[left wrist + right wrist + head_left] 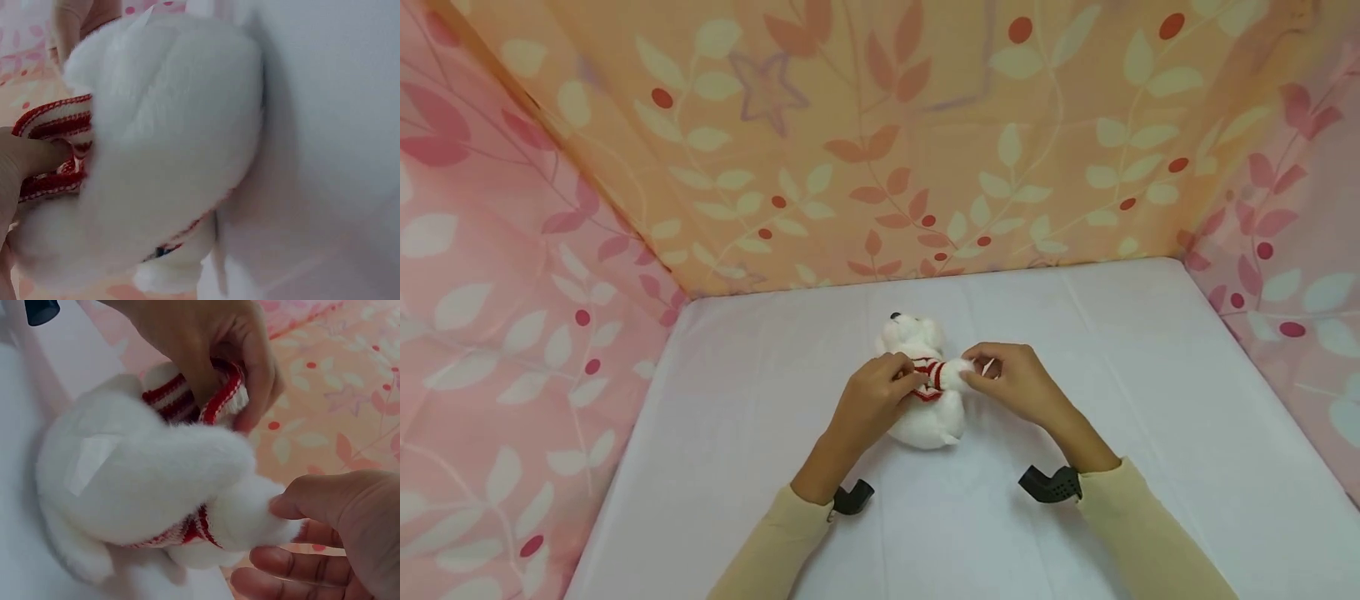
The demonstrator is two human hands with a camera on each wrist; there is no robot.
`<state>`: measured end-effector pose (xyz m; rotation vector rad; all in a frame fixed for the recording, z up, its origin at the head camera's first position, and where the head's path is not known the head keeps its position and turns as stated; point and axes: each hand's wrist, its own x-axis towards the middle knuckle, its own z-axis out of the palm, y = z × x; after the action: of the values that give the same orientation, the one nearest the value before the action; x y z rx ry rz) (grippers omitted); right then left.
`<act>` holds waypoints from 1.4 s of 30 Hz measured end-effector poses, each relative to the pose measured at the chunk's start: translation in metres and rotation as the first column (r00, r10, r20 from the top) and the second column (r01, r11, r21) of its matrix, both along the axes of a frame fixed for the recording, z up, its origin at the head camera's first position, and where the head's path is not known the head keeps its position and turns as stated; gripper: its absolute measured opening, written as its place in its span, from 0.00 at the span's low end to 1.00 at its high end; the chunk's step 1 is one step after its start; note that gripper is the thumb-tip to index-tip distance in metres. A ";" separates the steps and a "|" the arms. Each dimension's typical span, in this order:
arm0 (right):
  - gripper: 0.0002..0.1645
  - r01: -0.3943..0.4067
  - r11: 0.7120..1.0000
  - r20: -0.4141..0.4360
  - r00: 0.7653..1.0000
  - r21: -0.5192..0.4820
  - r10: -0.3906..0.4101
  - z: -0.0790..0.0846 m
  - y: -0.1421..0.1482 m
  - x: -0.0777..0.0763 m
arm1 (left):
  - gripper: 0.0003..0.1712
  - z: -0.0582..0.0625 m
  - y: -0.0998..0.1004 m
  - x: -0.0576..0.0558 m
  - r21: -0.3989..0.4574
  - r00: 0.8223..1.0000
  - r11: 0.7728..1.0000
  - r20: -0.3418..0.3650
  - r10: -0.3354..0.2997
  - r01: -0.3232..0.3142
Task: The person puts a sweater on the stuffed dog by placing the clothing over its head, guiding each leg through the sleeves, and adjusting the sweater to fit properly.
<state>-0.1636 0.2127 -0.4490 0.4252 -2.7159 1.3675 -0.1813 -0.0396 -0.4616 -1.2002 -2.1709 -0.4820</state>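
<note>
A white plush bear with a dark nose lies on the white-covered table, wearing a red-and-white striped knit sweater. My left hand grips the sweater's edge; in the right wrist view its fingers pull up the knit fabric from the toy's body. At the bear's other side, my right hand pinches the end of a stubby white arm between thumb and fingers. White fur fills most of the left wrist view, with the left fingers at its edge. A pale tag shows on the fur.
Pale sheeting covers the table. A leaf-patterned orange cloth wall stands behind, with pink cloth walls at both sides. Black wrist devices are fixed at both sleeve cuffs.
</note>
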 end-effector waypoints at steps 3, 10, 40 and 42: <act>0.11 0.013 0.999 -0.032 0.999 0.051 -0.011 0.000 -0.006 0.004 | 0.07 -0.005 0.007 0.006 -0.011 0.999 1.000 -0.033 -0.010 0.009; 0.10 0.034 0.995 -0.125 0.992 0.098 -0.022 0.000 -0.016 0.009 | 0.10 0.001 0.015 0.022 -0.179 0.996 0.984 0.081 0.034 -0.019; 0.07 0.068 0.996 -0.183 0.982 0.061 -0.055 0.004 -0.018 0.010 | 0.12 0.074 -0.008 -0.007 -0.153 0.788 0.988 0.611 0.073 0.027; 0.07 0.064 0.995 -0.183 0.982 0.079 -0.048 0.003 -0.018 0.010 | 0.12 0.077 -0.002 -0.019 -0.187 0.770 0.982 0.627 0.118 0.002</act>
<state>-0.1538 0.1949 -0.4458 0.4513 -2.6221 1.1437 -0.2005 -0.0417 -0.3850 -1.1647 -2.8764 -0.7713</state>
